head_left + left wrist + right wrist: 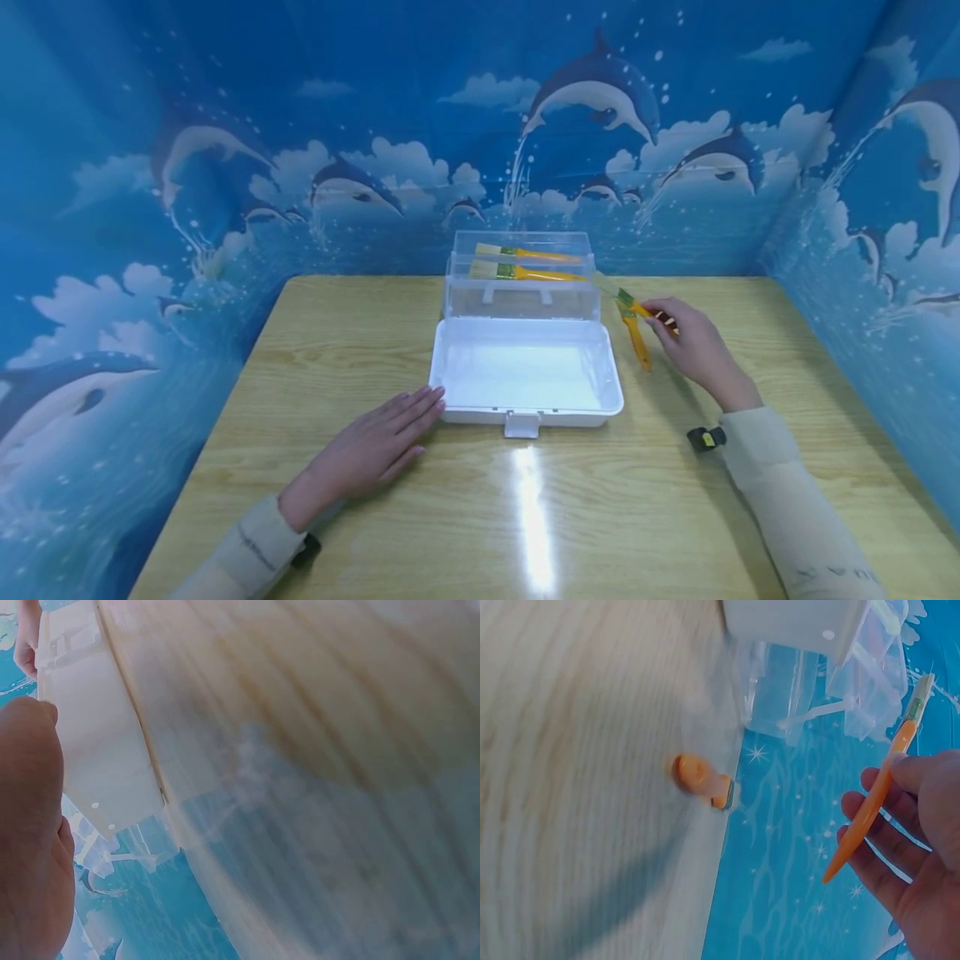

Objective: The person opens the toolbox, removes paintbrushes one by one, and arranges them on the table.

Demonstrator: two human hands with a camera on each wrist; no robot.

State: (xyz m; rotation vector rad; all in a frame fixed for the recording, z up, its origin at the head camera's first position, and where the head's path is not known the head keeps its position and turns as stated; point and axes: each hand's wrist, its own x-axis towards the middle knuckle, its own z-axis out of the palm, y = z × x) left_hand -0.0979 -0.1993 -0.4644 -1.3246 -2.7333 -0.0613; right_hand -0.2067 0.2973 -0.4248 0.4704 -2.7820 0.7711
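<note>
My right hand (pixel 692 343) pinches an orange-handled paintbrush (pixel 871 802) between thumb and fingers, its pale bristles pointing toward the box's raised lid. Beneath it on the table lies another orange paintbrush (pixel 636 340), right of the box. A white plastic box (pixel 525 415) stands with its clear lid tipped back. In the clear trays (pixel 517 298) under the lid rest two more orange brushes, an upper brush (pixel 543 254) and a lower brush (pixel 547 275). My left hand (pixel 375 442) lies with straight fingers, fingertips at the box's front left corner.
The wood-grain table (pixel 360 333) runs to a blue curtain (pixel 360 75) printed with dolphins at the back and sides. A clear latch (pixel 522 425) hangs from the box's front edge. Each wrist wears a small black strap device (pixel 707 438).
</note>
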